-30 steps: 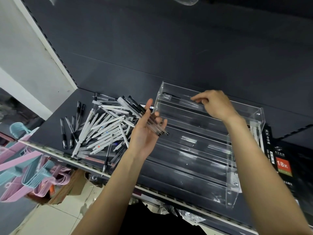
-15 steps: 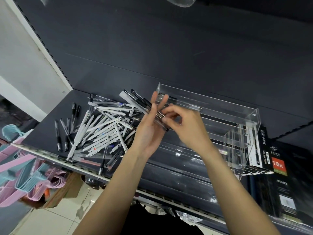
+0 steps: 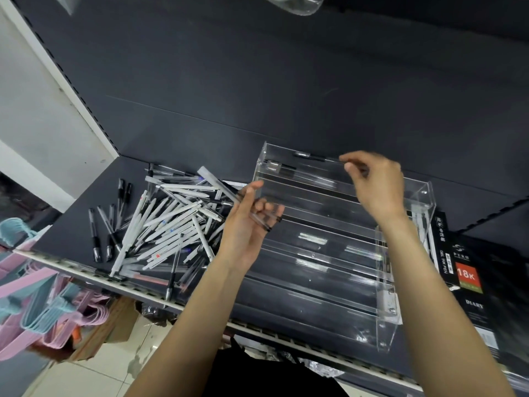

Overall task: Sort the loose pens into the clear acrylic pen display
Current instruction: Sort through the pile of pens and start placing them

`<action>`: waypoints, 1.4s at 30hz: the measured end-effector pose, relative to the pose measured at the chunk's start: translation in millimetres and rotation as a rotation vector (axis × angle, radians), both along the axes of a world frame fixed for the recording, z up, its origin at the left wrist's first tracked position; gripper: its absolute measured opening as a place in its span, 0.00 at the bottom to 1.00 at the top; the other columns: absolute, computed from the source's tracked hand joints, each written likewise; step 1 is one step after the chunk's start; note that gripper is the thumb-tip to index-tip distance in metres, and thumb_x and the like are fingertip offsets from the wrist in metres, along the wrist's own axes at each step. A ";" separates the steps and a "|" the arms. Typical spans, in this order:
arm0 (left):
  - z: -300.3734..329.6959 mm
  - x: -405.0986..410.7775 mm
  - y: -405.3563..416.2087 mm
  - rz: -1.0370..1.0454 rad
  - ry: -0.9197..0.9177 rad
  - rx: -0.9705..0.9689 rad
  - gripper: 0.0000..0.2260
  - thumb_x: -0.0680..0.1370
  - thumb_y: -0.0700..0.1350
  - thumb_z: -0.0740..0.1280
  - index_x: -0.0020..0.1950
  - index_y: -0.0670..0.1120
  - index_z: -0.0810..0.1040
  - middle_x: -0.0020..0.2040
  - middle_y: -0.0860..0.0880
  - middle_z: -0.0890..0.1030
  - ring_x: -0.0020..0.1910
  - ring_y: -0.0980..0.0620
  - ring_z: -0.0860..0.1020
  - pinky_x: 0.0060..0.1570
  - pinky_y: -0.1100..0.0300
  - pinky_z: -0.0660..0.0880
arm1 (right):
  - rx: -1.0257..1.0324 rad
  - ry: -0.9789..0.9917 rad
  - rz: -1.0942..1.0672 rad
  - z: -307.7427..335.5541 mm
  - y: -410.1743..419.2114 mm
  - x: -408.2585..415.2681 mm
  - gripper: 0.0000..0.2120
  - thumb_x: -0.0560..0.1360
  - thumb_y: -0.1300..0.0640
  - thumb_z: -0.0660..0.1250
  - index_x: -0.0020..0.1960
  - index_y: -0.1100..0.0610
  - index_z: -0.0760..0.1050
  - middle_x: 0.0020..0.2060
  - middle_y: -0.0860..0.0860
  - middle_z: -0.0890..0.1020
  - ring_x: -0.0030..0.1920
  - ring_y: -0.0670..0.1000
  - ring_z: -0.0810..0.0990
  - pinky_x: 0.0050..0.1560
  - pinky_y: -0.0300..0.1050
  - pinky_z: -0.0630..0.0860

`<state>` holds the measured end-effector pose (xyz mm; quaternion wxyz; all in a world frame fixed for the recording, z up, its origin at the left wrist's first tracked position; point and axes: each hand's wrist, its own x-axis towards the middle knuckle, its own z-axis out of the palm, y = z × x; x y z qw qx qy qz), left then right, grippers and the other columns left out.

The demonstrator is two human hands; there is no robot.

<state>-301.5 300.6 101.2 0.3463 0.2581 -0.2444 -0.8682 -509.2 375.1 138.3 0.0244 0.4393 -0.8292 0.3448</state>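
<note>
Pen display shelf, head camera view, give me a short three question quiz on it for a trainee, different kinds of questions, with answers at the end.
1. True or false: the pen display stands to the right of the loose pen pile.
2. Which hand holds a bundle of pens? A) left B) right C) neither
3. Fill in: the right hand holds a pen over the display's ____ tier.

Key
1. True.
2. A: the left hand cradles them, palm up.
3. Top, at the back; one pen already lies there.
</note>
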 end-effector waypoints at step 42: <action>6.9 9.9 -3.8 0.093 -0.005 -0.032 0.14 0.81 0.50 0.51 0.53 0.47 0.74 0.33 0.51 0.68 0.31 0.55 0.63 0.35 0.62 0.61 | 0.105 0.243 0.101 3.7 -4.8 -3.9 0.04 0.75 0.58 0.69 0.48 0.54 0.82 0.46 0.48 0.82 0.43 0.52 0.80 0.41 0.41 0.72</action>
